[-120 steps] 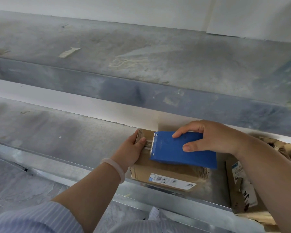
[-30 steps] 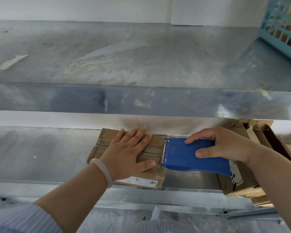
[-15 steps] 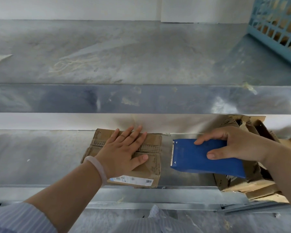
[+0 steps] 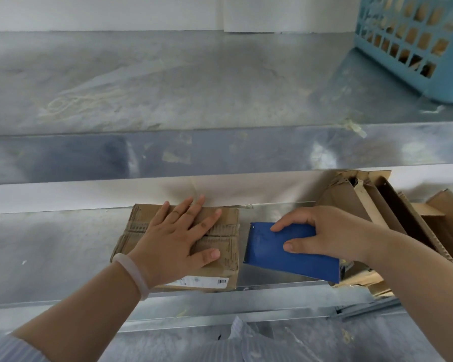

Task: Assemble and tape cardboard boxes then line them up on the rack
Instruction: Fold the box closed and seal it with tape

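A small closed cardboard box (image 4: 228,246) with a white label on its front stands on the middle metal shelf (image 4: 50,252) of the rack. My left hand (image 4: 178,241) lies flat on the box's top with fingers spread. My right hand (image 4: 332,233) grips a blue tape dispenser (image 4: 272,254), held just right of the box and apart from it, toothed edge facing the box.
Several flattened and half-open cardboard boxes (image 4: 377,205) lean at the right end of the same shelf. The upper shelf (image 4: 194,82) juts out above, with a light blue plastic basket (image 4: 413,40) at its right. A lower shelf lip (image 4: 220,309) runs in front.
The blue dispenser has run across the box top from left to right and come off its right edge. My left hand shifted from the box's left end to flat on top.
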Demonstrator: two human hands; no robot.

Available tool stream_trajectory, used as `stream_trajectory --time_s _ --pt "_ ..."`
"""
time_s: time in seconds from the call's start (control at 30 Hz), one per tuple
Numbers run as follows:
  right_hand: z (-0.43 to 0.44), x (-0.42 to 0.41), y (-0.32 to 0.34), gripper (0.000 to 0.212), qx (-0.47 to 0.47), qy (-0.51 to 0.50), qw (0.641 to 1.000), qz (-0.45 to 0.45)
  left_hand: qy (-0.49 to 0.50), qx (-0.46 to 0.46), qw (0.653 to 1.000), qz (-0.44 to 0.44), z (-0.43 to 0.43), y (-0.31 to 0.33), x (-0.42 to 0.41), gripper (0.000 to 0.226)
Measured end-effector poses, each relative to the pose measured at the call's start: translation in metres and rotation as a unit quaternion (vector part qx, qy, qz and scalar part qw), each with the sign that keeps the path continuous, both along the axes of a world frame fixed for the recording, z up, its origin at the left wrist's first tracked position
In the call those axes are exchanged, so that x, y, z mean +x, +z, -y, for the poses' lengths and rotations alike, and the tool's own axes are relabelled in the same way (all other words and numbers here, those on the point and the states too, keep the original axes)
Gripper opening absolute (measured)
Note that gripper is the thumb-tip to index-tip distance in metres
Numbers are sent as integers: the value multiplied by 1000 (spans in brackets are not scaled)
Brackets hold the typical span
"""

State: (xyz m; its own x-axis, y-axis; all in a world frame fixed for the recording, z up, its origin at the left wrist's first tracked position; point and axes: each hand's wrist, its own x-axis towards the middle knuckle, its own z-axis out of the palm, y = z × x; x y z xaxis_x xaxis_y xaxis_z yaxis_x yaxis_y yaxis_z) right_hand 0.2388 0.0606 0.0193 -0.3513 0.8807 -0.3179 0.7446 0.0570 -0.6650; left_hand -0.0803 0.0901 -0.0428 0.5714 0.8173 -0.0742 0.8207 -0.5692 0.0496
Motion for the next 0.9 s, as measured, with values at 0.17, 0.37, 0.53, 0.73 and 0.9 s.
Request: stream_trajectory --time_s 0.17,0.37,0.53,0.73,0.9 --pt "-1 -21 -6 32 21 4 1000 -4 -1 -6 1000 -24 0 3 -13 77" --pt "-5 -41 -10 34 38 3 999 -16 5 7 1000 -14 3 12 -22 82" --pt "-6 -41 -8 34 19 6 1000 -24 -50 -6 998 -25 1 6 -15 79" --pt "-2 -4 11 39 -20 -14 998 -64 -57 -25 997 -48 -3 5 -14 80" --pt "0 9 18 45 -44 -16 995 -91 -56 -30 997 -51 -2 5 -15 79"
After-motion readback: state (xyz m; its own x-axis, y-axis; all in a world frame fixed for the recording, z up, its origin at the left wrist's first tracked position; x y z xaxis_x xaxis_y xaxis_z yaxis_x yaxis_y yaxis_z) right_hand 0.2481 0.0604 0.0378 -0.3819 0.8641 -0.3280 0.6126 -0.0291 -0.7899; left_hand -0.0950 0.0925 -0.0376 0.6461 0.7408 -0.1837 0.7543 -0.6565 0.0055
